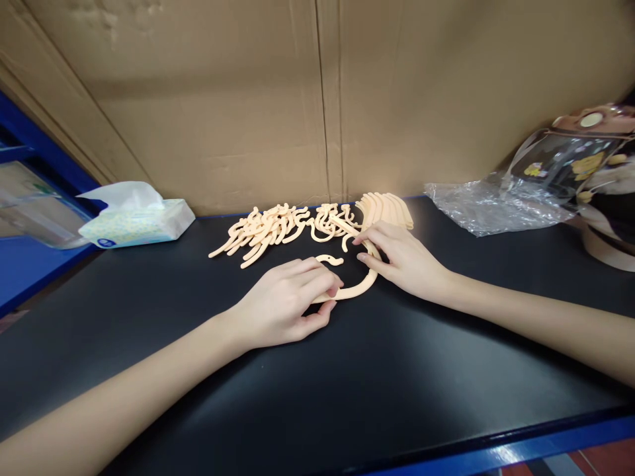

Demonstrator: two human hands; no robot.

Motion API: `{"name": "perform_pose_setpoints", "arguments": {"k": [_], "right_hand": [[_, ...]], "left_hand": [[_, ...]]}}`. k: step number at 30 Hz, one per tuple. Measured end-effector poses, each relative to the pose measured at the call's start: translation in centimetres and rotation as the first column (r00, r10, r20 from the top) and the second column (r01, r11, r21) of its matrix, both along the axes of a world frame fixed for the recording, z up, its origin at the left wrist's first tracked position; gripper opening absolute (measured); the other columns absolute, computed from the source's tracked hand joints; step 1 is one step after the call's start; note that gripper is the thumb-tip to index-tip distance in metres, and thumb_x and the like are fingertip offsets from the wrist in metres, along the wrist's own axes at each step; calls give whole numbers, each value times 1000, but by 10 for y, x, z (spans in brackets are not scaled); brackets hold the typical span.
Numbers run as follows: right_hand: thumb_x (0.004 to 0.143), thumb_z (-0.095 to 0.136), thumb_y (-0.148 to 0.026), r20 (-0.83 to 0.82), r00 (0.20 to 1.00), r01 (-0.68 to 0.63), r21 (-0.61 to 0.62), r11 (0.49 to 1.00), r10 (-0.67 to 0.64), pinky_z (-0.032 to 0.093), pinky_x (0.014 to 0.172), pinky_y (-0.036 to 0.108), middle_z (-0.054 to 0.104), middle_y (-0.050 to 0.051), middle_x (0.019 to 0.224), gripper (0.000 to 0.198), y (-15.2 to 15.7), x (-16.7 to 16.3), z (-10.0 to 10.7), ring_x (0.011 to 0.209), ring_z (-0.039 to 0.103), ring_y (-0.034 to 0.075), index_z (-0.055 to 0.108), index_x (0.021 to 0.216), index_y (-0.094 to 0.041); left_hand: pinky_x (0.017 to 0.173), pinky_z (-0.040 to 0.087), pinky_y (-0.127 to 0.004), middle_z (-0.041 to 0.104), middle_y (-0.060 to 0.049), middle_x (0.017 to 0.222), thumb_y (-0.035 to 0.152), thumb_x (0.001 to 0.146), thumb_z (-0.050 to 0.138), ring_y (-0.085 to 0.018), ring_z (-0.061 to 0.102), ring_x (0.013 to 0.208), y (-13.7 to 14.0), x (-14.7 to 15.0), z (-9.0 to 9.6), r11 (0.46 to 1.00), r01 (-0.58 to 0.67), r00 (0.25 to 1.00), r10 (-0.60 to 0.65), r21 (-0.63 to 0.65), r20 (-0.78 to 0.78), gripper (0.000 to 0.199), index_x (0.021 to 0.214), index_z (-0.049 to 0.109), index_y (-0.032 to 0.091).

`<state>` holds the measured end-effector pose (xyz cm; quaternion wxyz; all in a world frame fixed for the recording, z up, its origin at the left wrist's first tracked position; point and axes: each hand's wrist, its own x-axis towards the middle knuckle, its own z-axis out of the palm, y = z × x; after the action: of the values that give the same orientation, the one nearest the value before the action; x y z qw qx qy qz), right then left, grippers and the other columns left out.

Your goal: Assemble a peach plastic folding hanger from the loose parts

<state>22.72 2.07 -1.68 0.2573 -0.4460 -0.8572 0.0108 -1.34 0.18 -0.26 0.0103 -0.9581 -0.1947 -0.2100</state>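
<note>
Between my two hands, a curved, peach-coloured strip (358, 289) bends in an arc just above or on the black tabletop. My left hand (297, 297) pinches its near-left part with thumb and fingers. The fingers of my right hand (397, 254) close round the strip's upper right part, near where a straighter length (346, 227) runs up to the left. A short curved end with a small dark hole (331, 260) pokes out behind my left fingers; whether it joins the held strip is hidden.
A heap of thin curved pieces (270, 231) lies at the back, beside smaller hooked ones (322, 228) and a row of broad curved pieces (384, 208). A tissue box (143, 221) stands left. Clear plastic film (496, 208) and a bottle (570, 155) are right. Cardboard (223, 99) walls the back.
</note>
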Motion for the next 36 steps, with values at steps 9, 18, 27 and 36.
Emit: {"name": "perform_pose_setpoints", "arguments": {"k": [9,18,27,36], "right_hand": [[92,50,-24,-6,1000,-31,-6,1000,31,43,90,40,60,8,103,16,1,0,-2,104,56,25,57,106,-18],[91,49,-17,-3,983,-181,13,983,181,45,86,36,58,8,100,16,-1,-2,-1,94,55,21,60,103,-16],[92,48,-16,31,967,-254,39,967,253,45,86,37,59,7,101,18,0,-1,-3,95,56,20,61,105,-18],[93,46,-17,49,958,-285,42,958,282,44,86,37,59,8,101,21,-3,-1,-1,95,55,21,61,108,-16]], "left_hand": [[80,42,-31,65,-3,97,10,85,51,-17,59,90,-1,2,3,1000,-22,1000,22,-10,-3,10,87,48,19],[89,40,-32,65,-2,101,10,88,50,-17,56,99,0,0,1,997,-60,998,60,-41,-8,10,92,51,19],[91,39,-30,66,1,107,8,92,48,-14,54,105,2,-1,-1,999,-37,999,37,30,-2,13,95,53,20],[85,39,-29,66,1,106,8,94,46,-14,56,101,3,-3,-2,999,-27,1000,26,41,8,14,91,53,20]]}}
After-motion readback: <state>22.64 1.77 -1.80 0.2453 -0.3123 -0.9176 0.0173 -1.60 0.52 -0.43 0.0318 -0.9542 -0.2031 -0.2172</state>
